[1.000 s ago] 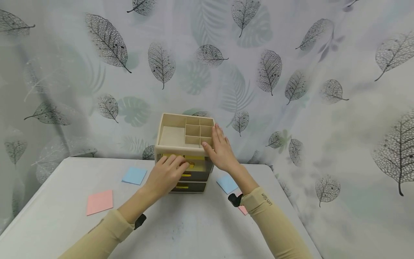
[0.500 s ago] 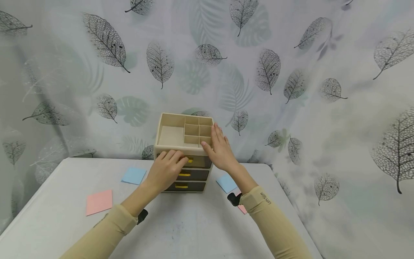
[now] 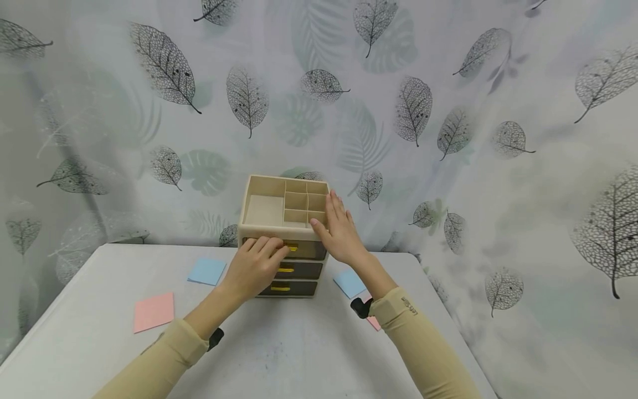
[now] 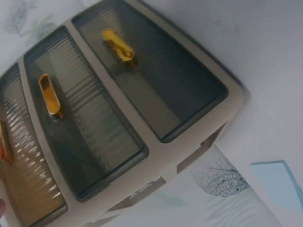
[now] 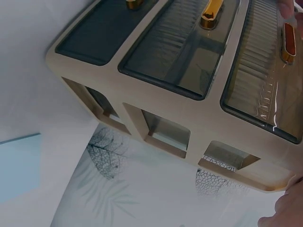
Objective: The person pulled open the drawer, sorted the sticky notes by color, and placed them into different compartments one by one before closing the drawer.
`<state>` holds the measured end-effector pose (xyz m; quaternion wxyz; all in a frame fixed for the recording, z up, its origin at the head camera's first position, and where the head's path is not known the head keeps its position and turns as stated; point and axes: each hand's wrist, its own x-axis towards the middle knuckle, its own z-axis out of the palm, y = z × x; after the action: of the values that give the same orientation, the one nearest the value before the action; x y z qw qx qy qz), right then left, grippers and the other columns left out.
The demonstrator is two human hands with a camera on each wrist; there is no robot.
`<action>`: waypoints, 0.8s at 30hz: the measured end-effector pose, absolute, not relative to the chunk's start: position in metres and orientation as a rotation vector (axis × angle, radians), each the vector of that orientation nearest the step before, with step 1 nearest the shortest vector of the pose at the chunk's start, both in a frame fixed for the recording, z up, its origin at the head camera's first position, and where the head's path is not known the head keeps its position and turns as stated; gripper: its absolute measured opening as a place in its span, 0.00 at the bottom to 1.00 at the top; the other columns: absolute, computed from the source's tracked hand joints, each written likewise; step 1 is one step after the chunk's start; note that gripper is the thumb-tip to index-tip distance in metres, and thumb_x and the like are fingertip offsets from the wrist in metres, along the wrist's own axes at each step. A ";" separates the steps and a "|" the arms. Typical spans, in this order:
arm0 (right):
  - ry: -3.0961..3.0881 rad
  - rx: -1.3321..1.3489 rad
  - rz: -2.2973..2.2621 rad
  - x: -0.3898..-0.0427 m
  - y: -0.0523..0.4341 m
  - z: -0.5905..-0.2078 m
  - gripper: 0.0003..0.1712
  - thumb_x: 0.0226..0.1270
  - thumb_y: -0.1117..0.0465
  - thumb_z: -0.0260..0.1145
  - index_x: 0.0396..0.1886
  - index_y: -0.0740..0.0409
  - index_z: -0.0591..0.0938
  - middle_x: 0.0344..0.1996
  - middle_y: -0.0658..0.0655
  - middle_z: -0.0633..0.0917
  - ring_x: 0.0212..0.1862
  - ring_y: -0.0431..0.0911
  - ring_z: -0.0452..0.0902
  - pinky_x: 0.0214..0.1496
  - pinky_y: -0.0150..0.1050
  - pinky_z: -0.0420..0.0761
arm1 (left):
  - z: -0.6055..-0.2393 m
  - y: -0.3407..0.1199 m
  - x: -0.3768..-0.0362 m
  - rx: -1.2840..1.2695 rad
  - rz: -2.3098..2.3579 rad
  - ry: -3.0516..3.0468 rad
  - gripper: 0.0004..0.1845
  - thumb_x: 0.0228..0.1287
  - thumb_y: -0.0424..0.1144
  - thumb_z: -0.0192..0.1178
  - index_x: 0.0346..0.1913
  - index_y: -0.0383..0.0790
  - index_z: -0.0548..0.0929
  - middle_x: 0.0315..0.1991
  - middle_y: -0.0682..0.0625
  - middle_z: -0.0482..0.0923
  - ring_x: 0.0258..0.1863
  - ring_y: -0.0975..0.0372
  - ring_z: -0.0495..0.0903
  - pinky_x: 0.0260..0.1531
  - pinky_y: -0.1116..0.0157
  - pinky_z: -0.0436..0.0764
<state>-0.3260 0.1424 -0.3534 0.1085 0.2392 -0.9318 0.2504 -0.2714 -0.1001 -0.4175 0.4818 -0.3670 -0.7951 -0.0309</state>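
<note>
A cream desktop drawer organizer stands against the back of the table, with a divided open tray on top. Its three smoky see-through drawers sit flush in the frame, each with a gold handle. My left hand rests its bent fingers on the front of the top drawer, left of that drawer's handle. No finger wraps this handle in the right wrist view. Flat against the organizer's right side lies my right hand, fingers straight, thumb at the top front corner.
Blue paper squares lie left and right of the organizer. A pink square is nearer on the left; another is partly hidden by the right wrist. A leaf-patterned cloth hangs close behind the table.
The top drawer, pulled partly out a second ago with something yellow showing inside, has slid back flush under my left hand's push. My right hand stays at the organizer's side.
</note>
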 end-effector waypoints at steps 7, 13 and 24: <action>-2.750 0.700 0.729 -0.327 0.143 -0.354 0.48 0.84 0.36 0.42 0.85 0.62 0.38 0.85 0.57 0.35 0.84 0.53 0.28 0.83 0.61 0.36 | -0.433 -0.103 -0.266 -0.964 -0.025 -1.953 0.11 0.62 0.34 0.62 0.47 0.39 0.87 0.43 0.46 0.83 0.39 0.52 0.81 0.33 0.59 0.80; -2.745 0.708 0.758 -0.326 0.142 -0.354 0.48 0.84 0.36 0.42 0.85 0.62 0.39 0.85 0.56 0.34 0.84 0.53 0.29 0.83 0.61 0.36 | -0.448 -0.103 -0.265 -1.007 0.015 -1.996 0.11 0.62 0.35 0.63 0.47 0.40 0.86 0.43 0.47 0.82 0.39 0.54 0.81 0.33 0.60 0.80; -2.742 0.702 0.749 -0.328 0.142 -0.356 0.50 0.83 0.34 0.40 0.85 0.62 0.39 0.85 0.55 0.34 0.85 0.53 0.28 0.83 0.60 0.35 | -0.461 -0.098 -0.270 -1.015 0.073 -2.065 0.11 0.65 0.37 0.67 0.49 0.41 0.88 0.43 0.47 0.83 0.41 0.54 0.82 0.36 0.60 0.81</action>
<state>-0.3284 0.1424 -0.3565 0.1067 0.2383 -0.9312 0.2544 -0.2695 -0.0979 -0.4614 0.4076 -0.4026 -0.8191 0.0290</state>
